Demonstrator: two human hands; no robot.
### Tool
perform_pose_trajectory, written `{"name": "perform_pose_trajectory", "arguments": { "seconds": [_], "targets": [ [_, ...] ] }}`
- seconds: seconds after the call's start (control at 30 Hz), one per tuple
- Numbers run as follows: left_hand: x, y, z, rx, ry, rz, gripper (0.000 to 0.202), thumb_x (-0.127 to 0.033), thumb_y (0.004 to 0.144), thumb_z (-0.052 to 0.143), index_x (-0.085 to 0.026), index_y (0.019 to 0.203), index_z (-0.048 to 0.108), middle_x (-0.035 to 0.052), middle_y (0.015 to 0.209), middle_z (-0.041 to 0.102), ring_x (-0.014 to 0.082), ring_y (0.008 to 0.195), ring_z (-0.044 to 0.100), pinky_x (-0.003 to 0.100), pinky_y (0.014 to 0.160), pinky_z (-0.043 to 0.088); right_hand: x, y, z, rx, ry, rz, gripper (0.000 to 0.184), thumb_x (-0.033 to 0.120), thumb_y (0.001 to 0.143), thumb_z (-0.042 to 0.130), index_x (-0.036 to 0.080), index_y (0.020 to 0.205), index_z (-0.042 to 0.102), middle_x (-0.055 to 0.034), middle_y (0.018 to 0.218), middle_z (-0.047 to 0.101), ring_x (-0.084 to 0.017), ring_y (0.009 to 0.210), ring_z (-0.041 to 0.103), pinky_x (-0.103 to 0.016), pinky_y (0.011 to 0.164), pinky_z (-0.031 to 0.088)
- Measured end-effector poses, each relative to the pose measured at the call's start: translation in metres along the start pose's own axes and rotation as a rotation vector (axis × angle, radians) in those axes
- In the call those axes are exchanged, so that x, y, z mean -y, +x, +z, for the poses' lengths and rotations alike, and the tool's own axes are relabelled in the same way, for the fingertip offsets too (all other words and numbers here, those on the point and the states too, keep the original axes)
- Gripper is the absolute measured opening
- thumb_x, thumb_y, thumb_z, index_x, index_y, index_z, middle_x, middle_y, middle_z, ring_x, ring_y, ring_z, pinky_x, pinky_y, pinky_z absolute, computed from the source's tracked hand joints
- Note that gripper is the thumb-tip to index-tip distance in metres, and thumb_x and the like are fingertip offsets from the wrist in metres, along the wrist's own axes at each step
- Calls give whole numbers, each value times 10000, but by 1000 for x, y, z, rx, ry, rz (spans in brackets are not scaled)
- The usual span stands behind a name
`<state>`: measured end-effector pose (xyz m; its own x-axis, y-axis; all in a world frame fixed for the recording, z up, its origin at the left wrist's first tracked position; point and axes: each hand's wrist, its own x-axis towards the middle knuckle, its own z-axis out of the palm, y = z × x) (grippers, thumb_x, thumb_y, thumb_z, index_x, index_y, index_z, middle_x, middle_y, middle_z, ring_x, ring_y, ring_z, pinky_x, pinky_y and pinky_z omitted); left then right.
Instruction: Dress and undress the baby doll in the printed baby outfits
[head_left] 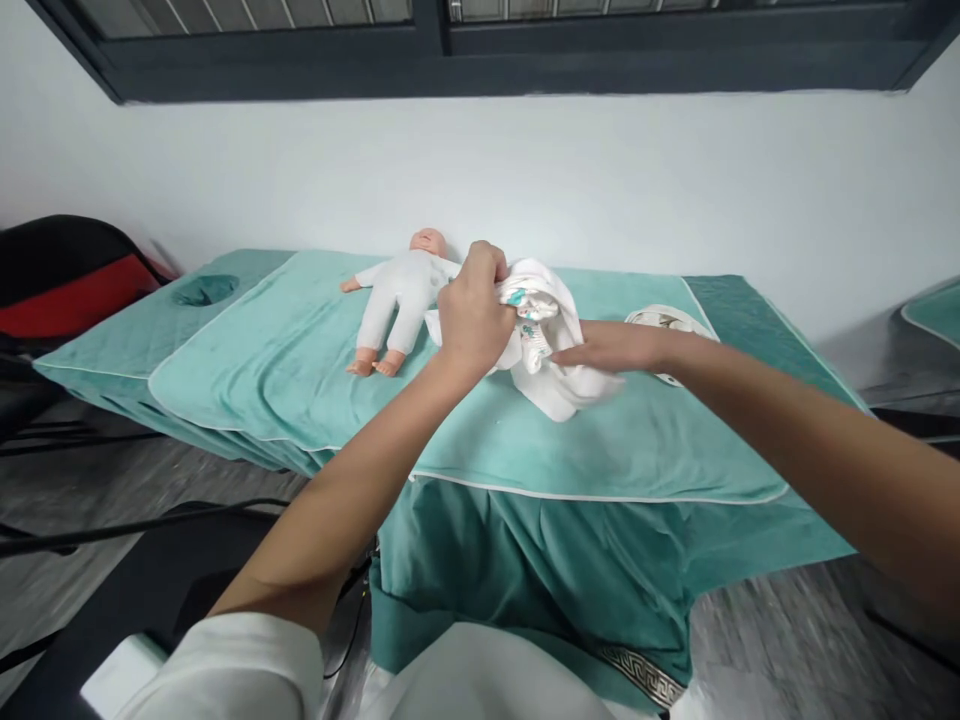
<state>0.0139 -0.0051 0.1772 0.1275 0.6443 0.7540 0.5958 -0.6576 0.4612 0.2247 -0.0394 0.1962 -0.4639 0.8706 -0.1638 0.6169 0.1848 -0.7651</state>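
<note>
A bunched white cloth [551, 385] with a small coloured print on its inner folds is held above the green bed cover; its exact kind is hard to make out. My left hand [480, 310] is closed around its left side, fingers curled into the fabric. On the other side, my right hand [600, 348] grips the cloth, with most of its fingers hidden by the folds and the lower edge blurred. To the left lies a baby doll [405, 290] on its back, dressed in a pale suit, with bare feet towards me.
Behind my right forearm rests a rolled whitish strap or band [667, 318]. The green-covered bed [247, 350] has a face hole [206, 290] at its left end and stands against a white wall [480, 170]. A black and red chair [75, 280] is at the left.
</note>
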Motion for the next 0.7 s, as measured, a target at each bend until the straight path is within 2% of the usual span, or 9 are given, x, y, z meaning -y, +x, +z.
{"name": "perform_pose_trajectory", "arguments": {
  "seconds": [0.1, 0.17, 0.27, 0.3, 0.37, 0.43, 0.47, 0.57, 0.7],
  "targets": [
    [-21, -15, -4, 10, -34, -11, 152, -283, 980, 531, -223, 1119, 528, 45, 1028, 606, 209, 985, 639, 363, 849, 481, 4, 9, 35, -3, 419, 72, 191, 319, 826, 729, 194, 964, 689, -84, 955, 746, -254, 841, 691, -363, 719, 590],
    [-29, -30, -12, 96, -49, 46, 185, -312, 951, 588, -216, 1103, 548, 61, 1052, 625, 214, 985, 635, 375, 858, 500, 7, 15, 55, -32, 702, 24, 169, 295, 845, 700, 195, 978, 671, -84, 905, 741, -247, 838, 694, -365, 707, 607],
    [-22, -56, -33, 292, -156, 210, 354, -422, 878, 708, -227, 1147, 585, 91, 1183, 643, 253, 1156, 610, 426, 1006, 499, 10, 22, 71, -114, 975, -52, 164, 241, 903, 582, 191, 1037, 660, -81, 927, 746, -242, 897, 705, -386, 770, 628],
    [-13, -64, -40, 311, -205, 222, 421, -460, 863, 724, -236, 1190, 581, 101, 1241, 633, 264, 1225, 588, 441, 1053, 485, 11, 24, 72, -138, 1012, -52, 187, 223, 908, 554, 186, 1057, 661, -84, 947, 749, -244, 913, 707, -394, 786, 630],
    [10, -78, -51, 191, -273, 116, 521, -513, 872, 704, -254, 1290, 532, 121, 1351, 582, 272, 1322, 540, 437, 1061, 492, 14, 26, 73, -145, 1040, -59, 230, 205, 900, 540, 171, 1092, 664, -97, 989, 751, -258, 940, 708, -413, 807, 630],
    [36, -89, -55, 24, -290, -72, 667, -569, 866, 688, -281, 1408, 427, 136, 1497, 466, 279, 1405, 481, 420, 1060, 500, 18, 32, 74, -121, 1028, -85, 256, 223, 894, 564, 166, 1124, 662, -106, 1029, 750, -272, 959, 708, -428, 820, 627],
    [47, -93, -55, -3, -299, -165, 770, -597, 847, 698, -293, 1467, 356, 143, 1561, 399, 286, 1444, 446, 416, 1077, 492, 20, 36, 76, -110, 1021, -97, 265, 248, 898, 574, 170, 1137, 660, -105, 1045, 749, -276, 965, 708, -431, 823, 626],
    [70, -101, -49, 99, -392, -373, 1025, -636, 777, 747, -268, 1563, 201, 167, 1630, 335, 289, 1484, 421, 412, 1152, 449, 26, 53, 89, -52, 1005, -89, 301, 325, 900, 596, 187, 1161, 655, -92, 1073, 748, -270, 981, 709, -417, 824, 625],
    [80, -110, -54, 230, -382, -517, 912, -570, 805, 724, -162, 1524, 339, 177, 1494, 539, 269, 1410, 515, 400, 1169, 445, 31, 71, 115, 139, 965, -79, 441, 233, 790, 690, 229, 1229, 643, -61, 1167, 734, -241, 1024, 705, -359, 824, 619]
  ]
}}
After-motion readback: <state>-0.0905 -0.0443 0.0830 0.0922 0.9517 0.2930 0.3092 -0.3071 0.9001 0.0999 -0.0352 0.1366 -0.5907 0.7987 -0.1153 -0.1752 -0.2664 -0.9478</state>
